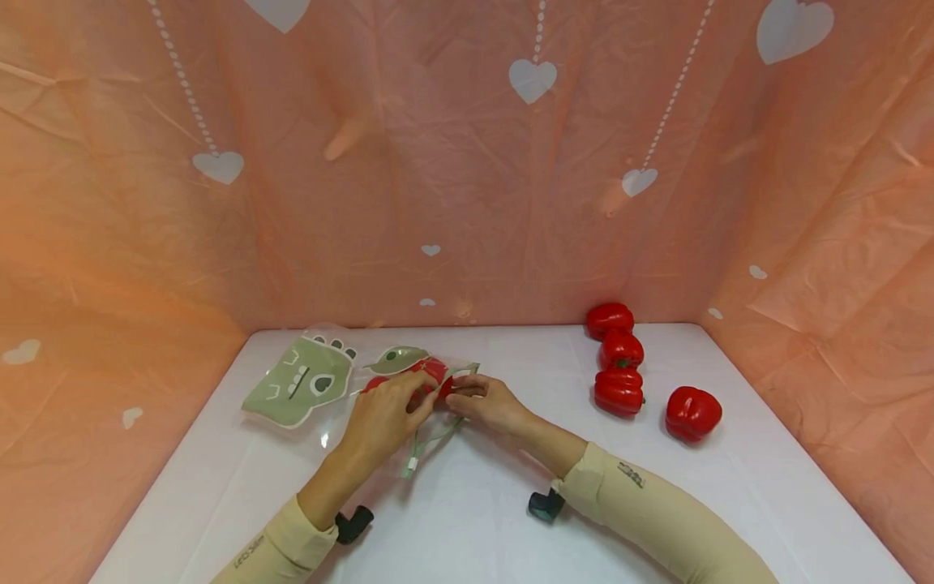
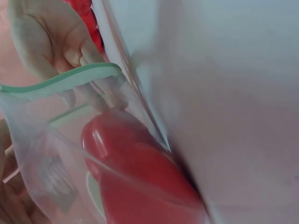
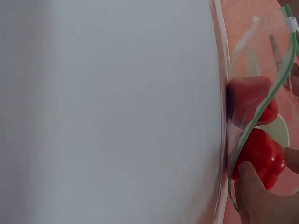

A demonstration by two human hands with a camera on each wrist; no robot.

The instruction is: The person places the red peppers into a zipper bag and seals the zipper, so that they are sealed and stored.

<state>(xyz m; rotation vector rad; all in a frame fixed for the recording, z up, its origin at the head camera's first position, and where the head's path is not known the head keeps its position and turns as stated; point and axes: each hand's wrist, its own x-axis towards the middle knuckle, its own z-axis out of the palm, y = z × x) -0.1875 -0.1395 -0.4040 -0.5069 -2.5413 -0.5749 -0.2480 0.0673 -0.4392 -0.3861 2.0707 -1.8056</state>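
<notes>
A creased, orange-pink cloth (image 1: 452,186) hangs at the left, far and right sides of the white surface (image 1: 496,527). Pale hearts (image 1: 533,79), large and small, mark it; dotted lines (image 1: 178,69) lead down to three: one left, one central, one right.

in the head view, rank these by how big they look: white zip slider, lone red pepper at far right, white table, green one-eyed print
Largest to smallest:
1. White table
2. Green one-eyed print
3. Lone red pepper
4. White zip slider
</notes>
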